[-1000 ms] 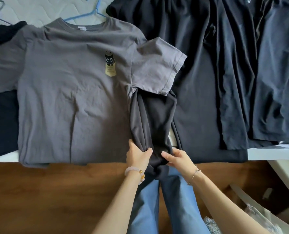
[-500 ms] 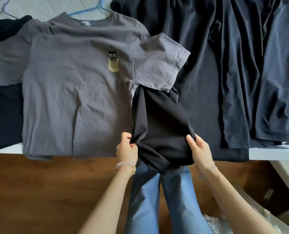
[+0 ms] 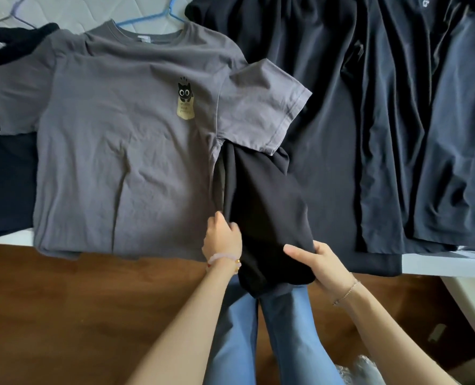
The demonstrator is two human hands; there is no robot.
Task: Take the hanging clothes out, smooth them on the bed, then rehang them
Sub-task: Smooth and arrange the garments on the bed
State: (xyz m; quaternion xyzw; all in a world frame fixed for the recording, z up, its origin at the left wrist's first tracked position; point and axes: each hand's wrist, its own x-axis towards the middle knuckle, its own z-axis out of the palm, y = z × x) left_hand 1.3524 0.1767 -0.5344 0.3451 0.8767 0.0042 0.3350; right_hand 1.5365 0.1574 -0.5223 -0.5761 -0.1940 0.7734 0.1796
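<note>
A grey T-shirt (image 3: 125, 151) with a small cat print lies flat on the bed, still on a blue hanger (image 3: 150, 19) that pokes out at its collar. A black garment (image 3: 261, 207) runs from under the grey shirt's sleeve down over the bed's front edge. My left hand (image 3: 222, 240) grips the black garment's left edge beside the grey shirt's hem. My right hand (image 3: 318, 263) holds the garment's lower right edge, thumb on top and fingers underneath.
Several dark shirts (image 3: 397, 120) lie overlapped across the right of the bed. Another black garment (image 3: 5, 168) lies at the far left. The white bed edge (image 3: 447, 265) meets a wooden floor (image 3: 78, 315). My blue-trousered legs (image 3: 258, 337) stand below.
My hands spread apart along the black garment's lower edge, widening it. The right hand then shifted lower and took the edge with its thumb on top. The view moved slightly.
</note>
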